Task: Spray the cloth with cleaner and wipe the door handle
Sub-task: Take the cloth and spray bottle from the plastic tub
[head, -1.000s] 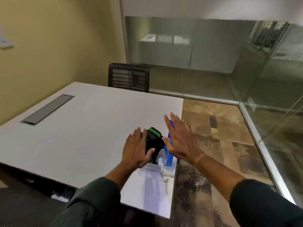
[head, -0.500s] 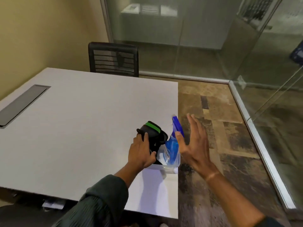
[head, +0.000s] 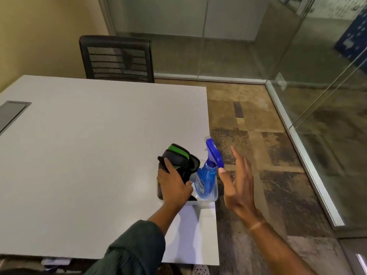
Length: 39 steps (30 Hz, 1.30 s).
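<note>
Grabbing the supplies out of the bin on the table's right edge

Head view: left hand [head: 174, 185] has its fingers wrapped on the black-and-green cloth [head: 179, 159] in the clear bin [head: 206, 199]; right hand [head: 238, 185] is spread wide, holding nothing, just right of the blue bottle [head: 207, 175]. I'd close around the bottle's neck under the trigger and lift straight up. No door handle visible.

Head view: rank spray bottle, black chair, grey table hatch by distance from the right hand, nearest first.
From the right hand, open beside the table's right edge:
1. Spray bottle: just left of the thumb, standing in the clear bin, not yet gripped.
2. Black chair: at the table's far side, up and left.
3. Grey table hatch: at the picture's far left edge.
</note>
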Available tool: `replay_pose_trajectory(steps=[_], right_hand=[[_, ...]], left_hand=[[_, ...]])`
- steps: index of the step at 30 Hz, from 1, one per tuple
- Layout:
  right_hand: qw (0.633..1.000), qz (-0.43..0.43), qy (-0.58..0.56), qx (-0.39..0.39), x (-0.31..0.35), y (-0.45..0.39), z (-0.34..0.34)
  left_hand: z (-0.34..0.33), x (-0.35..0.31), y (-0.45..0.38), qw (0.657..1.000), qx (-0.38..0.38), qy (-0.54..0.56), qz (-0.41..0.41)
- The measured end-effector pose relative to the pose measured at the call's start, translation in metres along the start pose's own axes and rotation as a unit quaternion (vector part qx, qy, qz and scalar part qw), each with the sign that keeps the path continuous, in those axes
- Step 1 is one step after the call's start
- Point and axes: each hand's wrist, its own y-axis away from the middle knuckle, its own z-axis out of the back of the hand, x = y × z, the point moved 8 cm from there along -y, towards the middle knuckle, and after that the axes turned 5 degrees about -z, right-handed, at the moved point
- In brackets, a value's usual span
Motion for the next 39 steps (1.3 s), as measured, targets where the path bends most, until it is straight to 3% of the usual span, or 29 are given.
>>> replay_pose_trajectory(steps=[4,9,14,17,32,39], right_hand=[[1.0,0.003,-0.028,-0.002,-0.005,0.002,0.0],[0.999,-0.005,-0.034,0.007,-0.013,0.002,0.001],[0.999,-0.014,-0.033,0.015,-0.02,0.003,-0.001],[0.999,-0.015,-0.033,0.016,-0.023,0.001,-0.001],[0.998,-0.04,-0.03,0.039,-0.028,0.002,-0.01],[0.996,-0.041,-0.056,0.048,-0.02,0.002,-0.021]], left_hand=[[-0.016,0.0,0.006,0.998,-0.016,0.02,0.061],[-0.029,0.014,0.001,0.963,-0.1,0.184,0.172],[-0.046,0.012,0.0,0.963,-0.089,0.123,0.225],[-0.049,0.01,-0.005,0.966,-0.079,0.088,0.232],[-0.036,0.023,-0.005,0.955,-0.109,0.18,0.207],[-0.006,0.017,0.005,0.976,-0.106,0.138,0.132]])
